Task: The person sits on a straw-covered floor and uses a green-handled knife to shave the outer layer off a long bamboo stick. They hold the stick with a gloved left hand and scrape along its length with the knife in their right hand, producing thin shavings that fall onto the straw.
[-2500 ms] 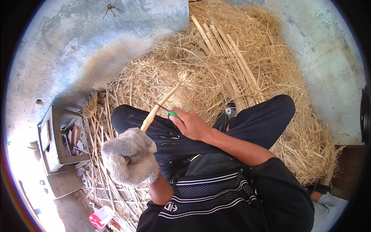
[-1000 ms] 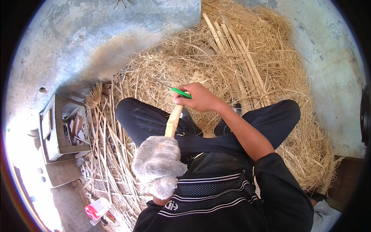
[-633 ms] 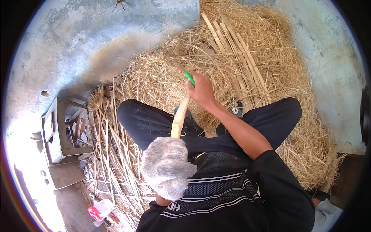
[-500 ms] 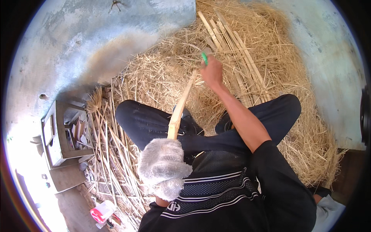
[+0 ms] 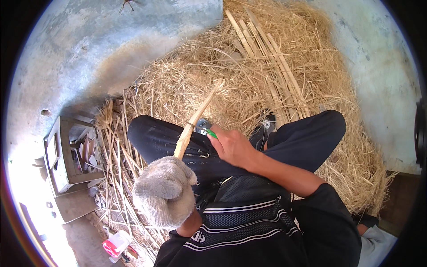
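Note:
My left hand (image 5: 163, 191), in a thick grey knit glove, is closed round the lower end of a pale split-bamboo strip (image 5: 198, 110). The strip slants up and away to the right, and thin shavings fan out at its far tip. A green-handled knife (image 5: 211, 132) is in my bare right hand (image 5: 238, 149), fingers wrapped round the handle. Its narrow blade lies across the strip near mid-length, beyond the glove. Much of the handle is hidden in my grip.
My crossed legs (image 5: 298, 144) lie beneath the work. Ahead are heaped shavings (image 5: 178, 89) and a bundle of long strips (image 5: 271, 62). Loose sticks (image 5: 122, 164), a wooden frame-like box (image 5: 66, 153) and a red-and-white container (image 5: 118, 242) sit at left. Walls (image 5: 369, 58) rise beyond.
My right hand has drawn the knife back from beyond the strip's far tip to its middle. My left hand has shifted left with the strip, and curled shavings now show at the tip.

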{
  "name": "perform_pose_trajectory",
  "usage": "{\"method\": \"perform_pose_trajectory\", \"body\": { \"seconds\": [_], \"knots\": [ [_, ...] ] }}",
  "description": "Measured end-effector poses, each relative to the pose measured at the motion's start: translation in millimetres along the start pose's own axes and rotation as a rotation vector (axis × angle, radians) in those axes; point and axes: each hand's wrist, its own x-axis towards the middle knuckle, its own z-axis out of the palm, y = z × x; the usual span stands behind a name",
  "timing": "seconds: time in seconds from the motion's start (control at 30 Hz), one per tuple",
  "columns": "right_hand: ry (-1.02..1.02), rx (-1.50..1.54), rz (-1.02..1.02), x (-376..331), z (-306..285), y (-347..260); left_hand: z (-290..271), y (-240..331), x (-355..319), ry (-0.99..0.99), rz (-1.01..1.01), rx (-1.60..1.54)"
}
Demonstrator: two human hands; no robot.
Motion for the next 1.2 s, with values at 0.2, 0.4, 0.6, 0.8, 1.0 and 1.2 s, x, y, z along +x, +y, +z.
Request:
{"method": "perform_pose_trajectory", "body": {
  "seconds": [0.2, 0.4, 0.6, 0.8, 1.0, 1.2],
  "knots": [
    [-0.101, 0.047, 0.087, 16.4, 2.4, -13.4, -13.9, -6.6, 2.3, 0.281, -0.088, -0.233],
    [-0.008, -0.085, 0.106, 28.9, 36.1, 49.6, -8.5, -5.0, 5.0, 0.252, -0.07, -0.282],
    [-0.143, 0.138, 0.088, 24.1, -3.5, -14.8, -13.7, -4.2, -5.9, 0.243, -0.108, -0.277],
    [-0.033, -0.085, 0.155, 29.5, 18.4, 30.4, 5.0, -2.2, 5.5, 0.166, -0.053, -0.142],
    [0.004, -0.004, -0.156, 23.6, 1.2, -14.1, -8.9, -3.2, -0.6, 0.189, -0.109, -0.244],
    [-0.018, -0.241, 0.187, 40.7, 17.8, 67.7, 13.6, -2.3, 7.0, 0.157, -0.022, -0.108]
  ]
}}
